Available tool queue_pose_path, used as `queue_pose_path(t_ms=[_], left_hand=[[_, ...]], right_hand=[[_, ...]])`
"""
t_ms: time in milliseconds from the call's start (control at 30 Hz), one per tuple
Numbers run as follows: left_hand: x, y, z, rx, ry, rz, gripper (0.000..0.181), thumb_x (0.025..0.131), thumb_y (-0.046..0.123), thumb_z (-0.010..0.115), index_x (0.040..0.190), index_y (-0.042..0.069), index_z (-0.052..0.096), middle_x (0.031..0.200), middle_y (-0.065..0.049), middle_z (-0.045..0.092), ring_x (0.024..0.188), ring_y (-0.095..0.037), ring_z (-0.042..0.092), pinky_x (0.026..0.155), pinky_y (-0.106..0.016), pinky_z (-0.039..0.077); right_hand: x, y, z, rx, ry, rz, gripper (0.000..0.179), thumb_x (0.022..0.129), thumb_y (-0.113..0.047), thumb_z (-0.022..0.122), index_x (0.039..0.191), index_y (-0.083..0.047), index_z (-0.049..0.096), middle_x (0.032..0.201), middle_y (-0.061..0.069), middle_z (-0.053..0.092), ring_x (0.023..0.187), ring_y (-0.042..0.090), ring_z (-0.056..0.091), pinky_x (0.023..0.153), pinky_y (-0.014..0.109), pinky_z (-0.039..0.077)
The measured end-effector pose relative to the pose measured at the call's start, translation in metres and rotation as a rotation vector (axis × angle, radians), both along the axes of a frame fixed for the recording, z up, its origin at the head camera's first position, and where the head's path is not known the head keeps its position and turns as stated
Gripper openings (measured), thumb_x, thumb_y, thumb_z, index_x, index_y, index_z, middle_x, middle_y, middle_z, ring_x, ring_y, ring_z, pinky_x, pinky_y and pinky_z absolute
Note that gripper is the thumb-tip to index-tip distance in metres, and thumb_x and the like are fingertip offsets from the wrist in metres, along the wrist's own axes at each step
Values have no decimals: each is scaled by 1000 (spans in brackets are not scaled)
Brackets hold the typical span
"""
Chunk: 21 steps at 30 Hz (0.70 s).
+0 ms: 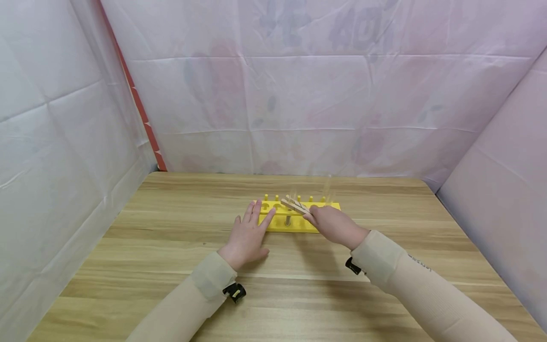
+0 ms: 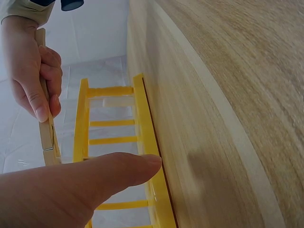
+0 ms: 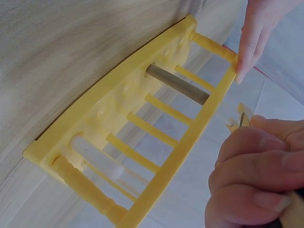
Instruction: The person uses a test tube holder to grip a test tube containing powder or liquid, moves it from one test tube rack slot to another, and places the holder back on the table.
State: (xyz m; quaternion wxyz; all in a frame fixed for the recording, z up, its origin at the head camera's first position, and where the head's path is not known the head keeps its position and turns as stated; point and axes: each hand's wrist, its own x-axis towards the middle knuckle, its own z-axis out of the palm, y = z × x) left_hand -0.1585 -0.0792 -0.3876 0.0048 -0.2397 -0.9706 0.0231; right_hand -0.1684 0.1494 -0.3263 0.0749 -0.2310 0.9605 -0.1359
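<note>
A yellow test tube rack point(image 1: 301, 228) stands on the table. My left hand point(image 1: 248, 235) is at its left end, fingers spread and fairly straight; in the right wrist view the fingertips point(image 3: 243, 66) touch the top bar's end. My right hand point(image 1: 337, 225) grips a wooden test tube clamp point(image 1: 295, 206) above the rack. The clamp's jaws are right at the clear upper part of a test tube with grey contents point(image 3: 178, 84), which sits upright in the rack. Near the rack's right end stands another tube with white contents point(image 3: 97, 156).
The wood-grain table point(image 1: 171, 266) ends at a back wall hung with pale sheeting point(image 1: 307, 95). More sheeting point(image 1: 47, 142) covers the left side, with a red strip point(image 1: 136, 99) in the corner. Short yellow pegs point(image 1: 266, 197) line the rack's back.
</note>
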Motion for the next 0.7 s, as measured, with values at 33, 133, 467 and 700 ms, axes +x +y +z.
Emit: queue_pose_path(t_ms=[33,133,467,700], left_hand=[[0,0,0,2,-1,0,104,74,52,71,151,19,10,153,-24,3,138,-39,10,97,-57,35],[0,0,0,0,-9,4,105,74,53,70,152,19,8,153,-23,1,139,-38,9,98,-56,35],[-2,0,0,-1,-5,4,104,74,53,70,152,19,8,153,-23,1,139,-38,9,98,-56,35],[1,3,-3,5,-33,-10,103,75,51,69,152,20,8,153,-22,0,139,-39,8,98,-58,34]], right_hand=[[0,0,0,1,1,0,29,100,-23,43,75,-8,48,56,1,38,47,12,31,48,26,30],[-1,1,0,4,2,2,30,100,-24,43,75,-8,49,56,1,39,47,12,31,49,26,31],[-4,1,5,-11,8,-1,31,100,-23,42,75,-8,49,57,2,39,48,12,31,51,28,32],[-1,3,6,1,-16,-17,30,100,-24,42,74,-10,47,58,1,38,50,12,31,50,27,30]])
